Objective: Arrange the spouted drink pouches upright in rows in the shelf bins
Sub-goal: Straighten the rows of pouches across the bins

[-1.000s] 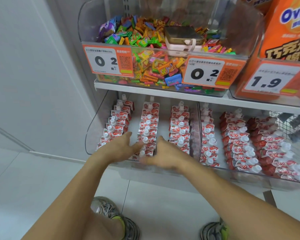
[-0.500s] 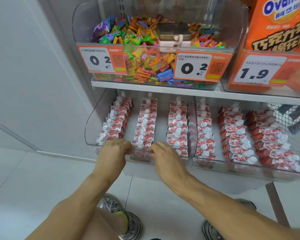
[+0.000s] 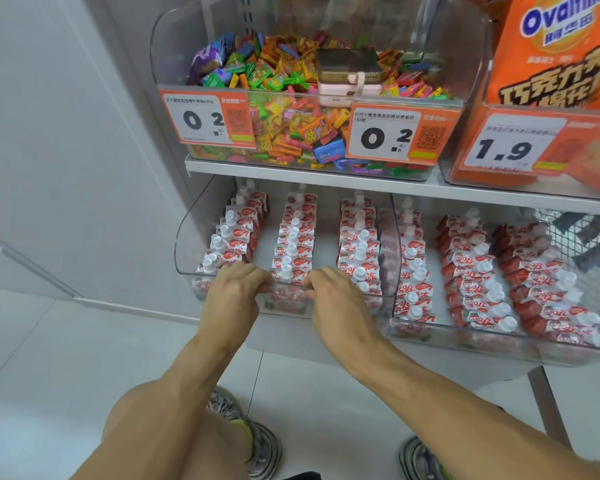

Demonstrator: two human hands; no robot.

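Lower shelf, left clear bin (image 3: 187, 237): held three rows of spouted drink pouches (image 3: 293, 242), red-and-white strawberry print, white caps, standing upright front to back. Left row (image 3: 234, 233) leaned slightly toward the right; middle and right rows (image 3: 359, 237) straighter.

Lower shelf, right clear bin (image 3: 499, 336): just beside the first, held three more rows of the same pouches (image 3: 471, 275), tilted over toward the right with caps pointing that way.

Left hand (image 3: 236, 292): at the front lip of the left bin, fingers curled over the rim, tips beside the frontmost pouch of the middle row (image 3: 286, 271). Could not tell whether gripped on the rim or on a pouch.

Right hand (image 3: 329, 294): at the same front lip, fingers likewise curled over the rim, on the other side of that frontmost pouch. Hold equally unclear; fingertips hidden behind the clear wall.

Upper shelf: clear bin of mixed wrapped candies (image 3: 291, 109), with a phone-like device (image 3: 349, 65) lying on top of a pink pack; two orange price tags marked 0.2 (image 3: 385, 136) on the front. To the right, orange Ovaltine package (image 3: 555, 50) above a tag marked 1.9 (image 3: 503, 147).

Below: pale tiled floor (image 3: 49, 358), two grey trainers (image 3: 257, 445), one bare knee.
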